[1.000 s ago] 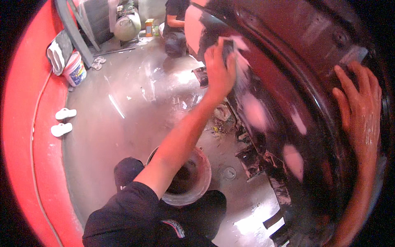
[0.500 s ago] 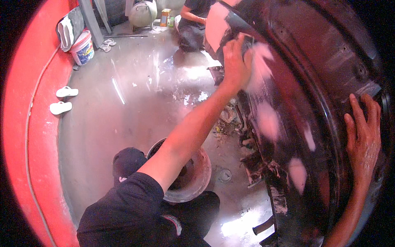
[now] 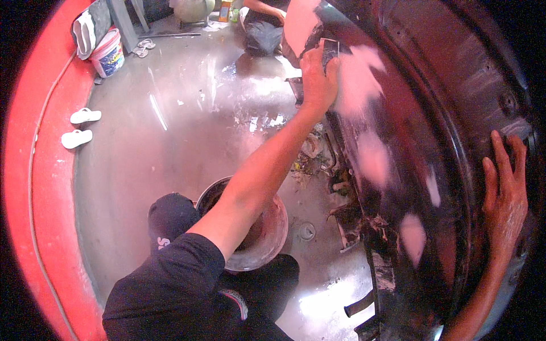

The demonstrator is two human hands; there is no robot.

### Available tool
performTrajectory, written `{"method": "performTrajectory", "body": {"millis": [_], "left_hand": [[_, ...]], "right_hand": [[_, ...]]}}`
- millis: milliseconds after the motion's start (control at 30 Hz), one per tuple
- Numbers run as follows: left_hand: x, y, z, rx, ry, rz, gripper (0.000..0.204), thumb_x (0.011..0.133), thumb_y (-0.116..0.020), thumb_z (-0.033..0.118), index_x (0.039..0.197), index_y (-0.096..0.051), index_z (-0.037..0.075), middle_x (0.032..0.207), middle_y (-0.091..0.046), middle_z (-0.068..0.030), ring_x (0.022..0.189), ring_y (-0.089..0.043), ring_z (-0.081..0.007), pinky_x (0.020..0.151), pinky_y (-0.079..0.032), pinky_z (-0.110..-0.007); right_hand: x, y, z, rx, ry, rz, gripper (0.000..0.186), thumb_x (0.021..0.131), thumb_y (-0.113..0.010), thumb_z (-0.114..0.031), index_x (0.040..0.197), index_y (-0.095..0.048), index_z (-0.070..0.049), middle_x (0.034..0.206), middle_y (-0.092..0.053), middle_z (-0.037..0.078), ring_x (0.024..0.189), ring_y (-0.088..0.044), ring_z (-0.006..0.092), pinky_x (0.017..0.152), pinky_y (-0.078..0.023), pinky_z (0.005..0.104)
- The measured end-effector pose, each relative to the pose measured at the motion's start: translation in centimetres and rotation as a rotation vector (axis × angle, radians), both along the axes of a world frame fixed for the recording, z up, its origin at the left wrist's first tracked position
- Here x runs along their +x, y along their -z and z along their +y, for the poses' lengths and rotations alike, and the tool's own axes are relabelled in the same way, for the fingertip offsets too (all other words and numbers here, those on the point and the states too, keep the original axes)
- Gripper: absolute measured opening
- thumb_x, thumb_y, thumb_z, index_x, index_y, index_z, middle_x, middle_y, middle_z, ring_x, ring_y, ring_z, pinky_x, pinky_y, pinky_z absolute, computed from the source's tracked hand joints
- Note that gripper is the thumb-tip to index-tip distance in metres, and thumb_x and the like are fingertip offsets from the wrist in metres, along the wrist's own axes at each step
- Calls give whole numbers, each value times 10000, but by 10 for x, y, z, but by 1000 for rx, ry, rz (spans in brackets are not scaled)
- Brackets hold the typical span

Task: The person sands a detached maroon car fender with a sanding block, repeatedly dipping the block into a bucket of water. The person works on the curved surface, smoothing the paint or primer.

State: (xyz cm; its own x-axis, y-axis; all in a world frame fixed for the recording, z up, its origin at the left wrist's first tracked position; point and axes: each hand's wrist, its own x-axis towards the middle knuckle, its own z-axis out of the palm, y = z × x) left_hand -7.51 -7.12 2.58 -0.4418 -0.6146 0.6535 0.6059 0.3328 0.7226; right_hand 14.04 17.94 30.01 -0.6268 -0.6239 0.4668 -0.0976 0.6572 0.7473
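Note:
A dark, curved vehicle body panel [image 3: 398,187] fills the right side, with pink filler patches [image 3: 372,162] smeared along it. My left hand [image 3: 318,82] reaches forward to the panel's far end, its fingers closed round a flat, dark rectangular sanding block [image 3: 331,46]. The block lies against the panel beside a large pink patch; its underside is hidden. At the far right, my right hand [image 3: 505,190] rests on the dark panel, fingers stretched out and holding nothing.
A round basin [image 3: 267,250] stands beneath my left arm, near a dark cap [image 3: 172,219]. Debris [image 3: 310,153] lies along the panel's lower edge. Another person [image 3: 263,34] crouches at the back. White slippers [image 3: 77,138] and a bucket [image 3: 108,57] sit by the red wall [image 3: 34,187].
My left hand and the block have shifted slightly along the panel, and the block shows more now. The whole view has tilted a little. My right hand stays on the panel.

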Motion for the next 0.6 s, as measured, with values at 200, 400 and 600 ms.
{"method": "performTrajectory", "body": {"millis": [200,400,600], "left_hand": [[111,54,89,-120,151,52,551,937,-601,166,1443,-447,11,1407,-490,-249,1318,-421,-434,1147,-285,-511],[21,25,21,52,60,-60,511,961,-573,205,1416,-469,-3,1351,-512,-261,1258,-456,-427,1099,-331,-507],[89,60,82,-33,22,-8,549,959,-579,216,1439,-436,-11,1292,-528,-265,1223,-468,-427,1087,-334,-492]], "right_hand": [[-5,-7,14,99,55,-1,415,994,-569,-163,1408,-558,-186,1431,-504,176,1309,-518,357,1034,-466,424],[-6,-8,18,131,84,74,403,1016,-542,-206,1419,-549,-213,1473,-485,178,1300,-528,365,1016,-479,447],[-9,-7,23,136,92,26,395,1029,-522,-231,1422,-549,-220,1484,-483,168,1330,-504,366,1018,-471,468]]}}
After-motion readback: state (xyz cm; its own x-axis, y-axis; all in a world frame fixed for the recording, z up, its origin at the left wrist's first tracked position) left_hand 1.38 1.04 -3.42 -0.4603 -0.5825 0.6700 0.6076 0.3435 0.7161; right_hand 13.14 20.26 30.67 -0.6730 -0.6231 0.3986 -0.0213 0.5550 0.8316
